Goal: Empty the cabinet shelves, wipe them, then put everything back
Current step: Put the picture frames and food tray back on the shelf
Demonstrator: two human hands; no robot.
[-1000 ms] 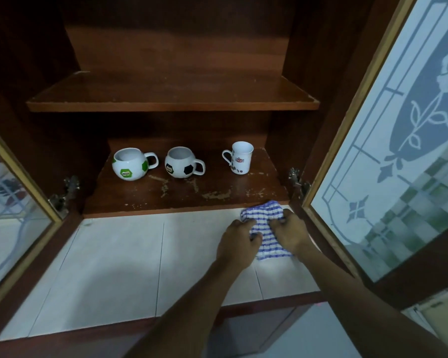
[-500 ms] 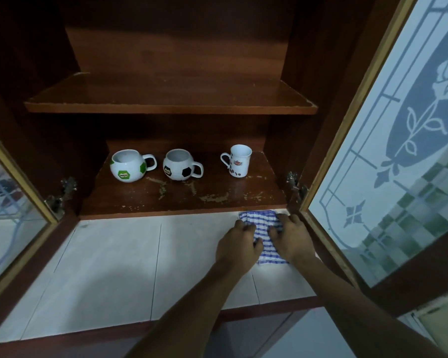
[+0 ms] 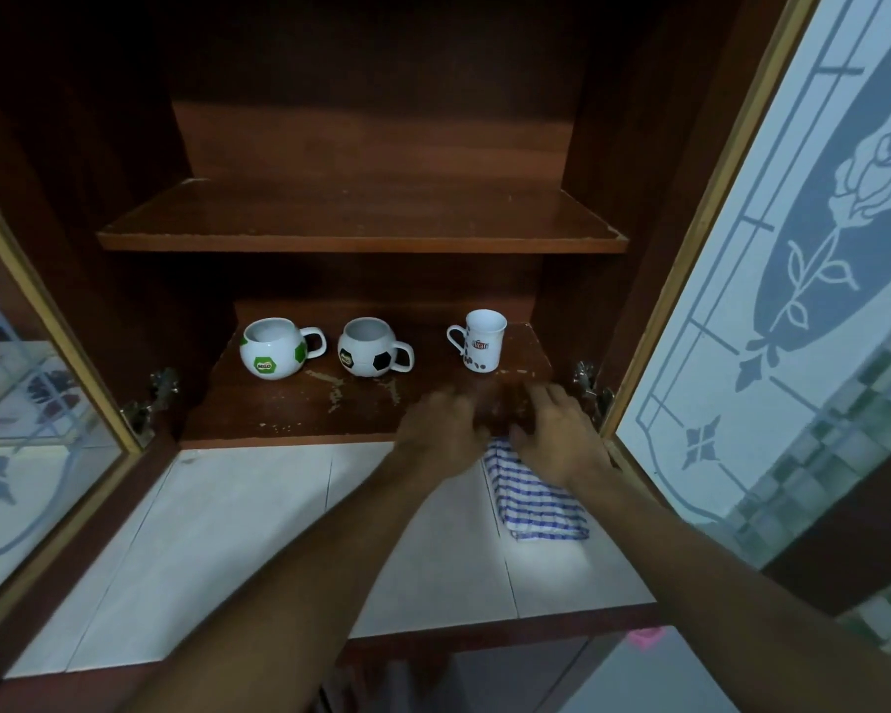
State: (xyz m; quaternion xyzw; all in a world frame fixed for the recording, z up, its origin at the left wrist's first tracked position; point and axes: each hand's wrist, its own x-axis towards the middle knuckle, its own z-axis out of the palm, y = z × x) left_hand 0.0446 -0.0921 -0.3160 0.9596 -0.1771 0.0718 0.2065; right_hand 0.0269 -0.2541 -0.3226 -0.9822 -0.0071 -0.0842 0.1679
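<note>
A blue-and-white checked cloth (image 3: 536, 501) lies folded on the white tiled counter (image 3: 237, 532) just in front of the cabinet. My left hand (image 3: 441, 429) and my right hand (image 3: 556, 429) hover side by side over the front edge of the lower shelf (image 3: 289, 403), fingers stretched forward and holding nothing; both are motion-blurred. The right hand's heel is over the cloth's far end. At the back of the lower shelf stand a green football mug (image 3: 273, 347), a black football mug (image 3: 369, 347) and a tall white mug (image 3: 482, 342). The upper shelf (image 3: 361, 223) is bare.
Both cabinet doors stand open: a frosted glass door with a rose pattern (image 3: 793, 249) on the right, another glass door (image 3: 27, 403) on the left. Metal hinges (image 3: 592, 388) stick out beside the right hand. The lower shelf's surface has worn, flaky patches.
Both hands have let go of the cloth and moved forward from it to the lower shelf's front edge. The cloth stays flat on the counter. The mugs have not moved.
</note>
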